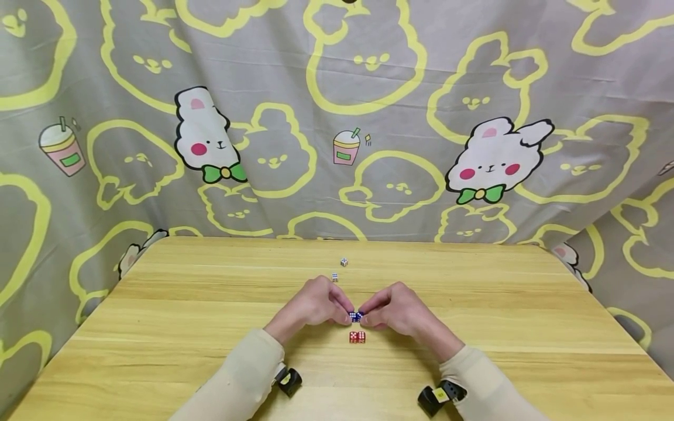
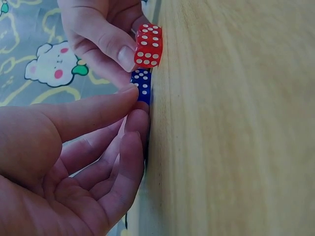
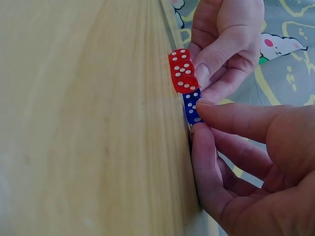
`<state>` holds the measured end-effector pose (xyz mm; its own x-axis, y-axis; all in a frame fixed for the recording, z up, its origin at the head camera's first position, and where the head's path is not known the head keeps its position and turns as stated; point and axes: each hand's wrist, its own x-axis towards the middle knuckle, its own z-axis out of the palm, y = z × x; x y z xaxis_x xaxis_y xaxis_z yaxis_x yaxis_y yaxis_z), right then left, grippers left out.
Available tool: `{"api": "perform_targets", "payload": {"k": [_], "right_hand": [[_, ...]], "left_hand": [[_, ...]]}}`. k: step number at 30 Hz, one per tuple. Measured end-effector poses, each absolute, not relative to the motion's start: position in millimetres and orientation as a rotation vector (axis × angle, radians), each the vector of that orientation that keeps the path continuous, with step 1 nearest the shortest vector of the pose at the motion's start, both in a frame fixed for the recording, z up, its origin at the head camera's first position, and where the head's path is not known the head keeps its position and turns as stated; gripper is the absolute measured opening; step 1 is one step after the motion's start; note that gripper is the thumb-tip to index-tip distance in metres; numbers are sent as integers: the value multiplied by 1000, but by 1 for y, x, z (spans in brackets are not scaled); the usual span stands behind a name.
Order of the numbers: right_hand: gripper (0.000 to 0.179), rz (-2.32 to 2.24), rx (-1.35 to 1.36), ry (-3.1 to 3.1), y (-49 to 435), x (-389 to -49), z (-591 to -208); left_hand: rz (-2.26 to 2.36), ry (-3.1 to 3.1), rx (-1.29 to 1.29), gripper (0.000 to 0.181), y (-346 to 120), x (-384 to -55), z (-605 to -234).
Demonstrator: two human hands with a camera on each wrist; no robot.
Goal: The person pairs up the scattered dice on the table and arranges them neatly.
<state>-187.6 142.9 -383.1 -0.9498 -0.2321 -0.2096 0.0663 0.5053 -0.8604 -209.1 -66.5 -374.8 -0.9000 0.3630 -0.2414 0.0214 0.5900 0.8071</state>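
Two blue dice with white pips sit side by side at the middle of the wooden table. In the head view my left hand (image 1: 315, 303) pinches the left blue die (image 1: 352, 317) between thumb and fingers. From the other side, my right hand (image 1: 398, 308) pinches the right blue die (image 1: 360, 316), which appears tilted. On the near side of them, two red dice, a left one (image 1: 353, 337) and a right one (image 1: 361, 337), stand next to each other, untouched. Both wrist views show the red dice partly in front of the blue ones.
Beyond the hands, two white dice lie on the table, a nearer one (image 1: 334, 276) and a farther one (image 1: 344, 262). A patterned grey curtain (image 1: 326, 199) hangs behind the table's back edge. Each wrist wears a black strap device, the left (image 1: 289, 382) and the right (image 1: 433, 400).
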Motion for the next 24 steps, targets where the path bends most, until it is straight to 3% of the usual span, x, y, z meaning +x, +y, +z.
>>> {"api": "perform_targets", "payload": {"k": [24], "right_hand": [[25,-1478,-85,2450,154,-200,-371]], "left_hand": [[1237,2432,303,16,-66,-208,-375]]}}
